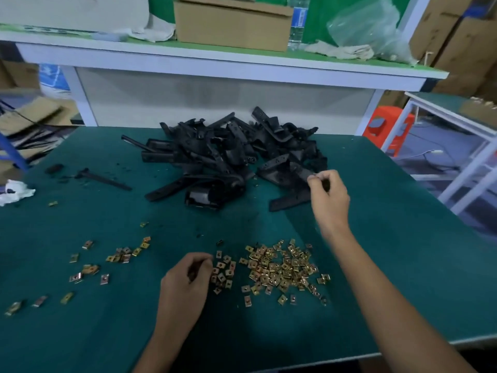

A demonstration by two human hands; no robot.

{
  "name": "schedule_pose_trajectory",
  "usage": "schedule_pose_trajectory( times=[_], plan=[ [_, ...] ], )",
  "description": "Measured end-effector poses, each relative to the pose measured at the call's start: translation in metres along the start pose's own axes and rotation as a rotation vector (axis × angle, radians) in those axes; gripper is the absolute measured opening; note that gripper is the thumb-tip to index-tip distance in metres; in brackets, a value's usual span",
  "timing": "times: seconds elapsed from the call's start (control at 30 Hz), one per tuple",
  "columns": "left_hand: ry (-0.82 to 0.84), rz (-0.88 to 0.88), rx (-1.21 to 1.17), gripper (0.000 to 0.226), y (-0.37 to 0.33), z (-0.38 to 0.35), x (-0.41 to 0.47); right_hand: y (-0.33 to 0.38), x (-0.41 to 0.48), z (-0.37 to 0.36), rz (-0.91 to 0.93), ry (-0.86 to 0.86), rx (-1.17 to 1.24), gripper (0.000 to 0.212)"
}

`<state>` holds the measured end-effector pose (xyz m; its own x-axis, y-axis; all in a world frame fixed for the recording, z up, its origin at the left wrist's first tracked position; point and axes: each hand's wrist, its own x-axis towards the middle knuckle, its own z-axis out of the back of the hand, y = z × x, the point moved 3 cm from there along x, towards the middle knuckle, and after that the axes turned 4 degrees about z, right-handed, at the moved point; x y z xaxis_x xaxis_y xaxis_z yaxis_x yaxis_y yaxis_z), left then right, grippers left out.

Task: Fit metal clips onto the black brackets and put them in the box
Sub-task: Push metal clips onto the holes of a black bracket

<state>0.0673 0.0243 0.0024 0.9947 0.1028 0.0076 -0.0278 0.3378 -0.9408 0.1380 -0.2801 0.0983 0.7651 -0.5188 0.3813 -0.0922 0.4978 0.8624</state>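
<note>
A heap of black plastic brackets point(231, 154) lies at the far middle of the green table point(390, 251). My right hand point(326, 195) reaches to the heap's right edge, and its fingers pinch the end of a black bracket point(293, 175) there. A dense pile of gold metal clips point(282, 267) lies near the front. My left hand point(188, 278) rests at the pile's left edge with its fingers curled; what they hold is hidden. More clips point(121, 255) lie scattered to the left.
A single long bracket point(103, 179) and a crumpled white tissue point(13, 191) lie at the left. A cardboard box point(231, 22), a water bottle point(298, 20) and a plastic bag point(371, 28) stand on the raised shelf behind. A white side table point(457, 130) is on the right.
</note>
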Motion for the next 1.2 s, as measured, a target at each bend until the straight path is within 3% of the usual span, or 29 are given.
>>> schedule_pose_trajectory(
  times=[0.17,0.23,0.3,0.37,0.43,0.5,0.57,0.67,0.77,0.83,0.93,1.03,1.13,1.2],
  plan=[
    [0.001,-0.009,-0.004,0.014,0.001,0.001,0.000,0.039,0.015,0.052,0.041,-0.046,0.249,0.026],
    [0.002,-0.014,-0.003,0.014,0.001,0.000,0.000,0.042,0.015,0.066,0.040,-0.026,0.402,0.049],
    [-0.003,-0.017,-0.016,0.014,0.000,0.000,-0.002,0.025,-0.014,0.060,-0.103,0.071,0.434,0.070],
    [-0.005,-0.025,-0.018,0.015,-0.002,0.001,-0.002,0.003,-0.045,0.037,-0.290,0.196,0.396,0.050],
    [0.001,-0.028,-0.019,0.015,-0.003,0.001,-0.003,-0.005,-0.055,0.028,-0.414,0.170,0.498,0.015],
    [0.003,-0.019,-0.023,0.015,-0.003,0.002,-0.004,-0.007,-0.054,0.032,-0.470,0.115,0.607,0.016],
    [0.007,-0.002,-0.028,0.015,-0.003,0.001,-0.004,-0.016,-0.067,0.047,-0.499,0.132,0.476,0.017],
    [0.001,0.010,-0.023,0.015,0.001,-0.001,-0.002,-0.033,-0.088,0.077,-0.339,0.253,0.005,0.020],
    [-0.002,0.017,0.015,0.013,-0.001,-0.004,-0.001,-0.033,-0.050,0.097,-0.140,0.129,-0.292,0.011],
    [-0.003,0.008,0.034,0.012,-0.003,-0.003,-0.001,-0.035,-0.018,0.090,-0.150,0.169,-0.364,0.012],
    [0.000,0.006,0.010,0.012,-0.003,0.000,-0.002,-0.043,0.006,0.048,-0.279,0.497,-0.361,0.042],
    [0.020,0.013,-0.030,0.011,-0.002,0.002,-0.003,-0.056,0.009,0.028,-0.295,0.715,-0.669,0.064],
    [0.018,0.018,-0.057,0.011,-0.001,0.002,-0.003,-0.073,0.009,0.040,-0.341,0.688,-0.729,0.065],
    [0.007,0.012,-0.043,0.012,-0.002,0.001,-0.004,-0.080,0.008,0.054,-0.334,0.622,-0.749,0.054]
  ],
)
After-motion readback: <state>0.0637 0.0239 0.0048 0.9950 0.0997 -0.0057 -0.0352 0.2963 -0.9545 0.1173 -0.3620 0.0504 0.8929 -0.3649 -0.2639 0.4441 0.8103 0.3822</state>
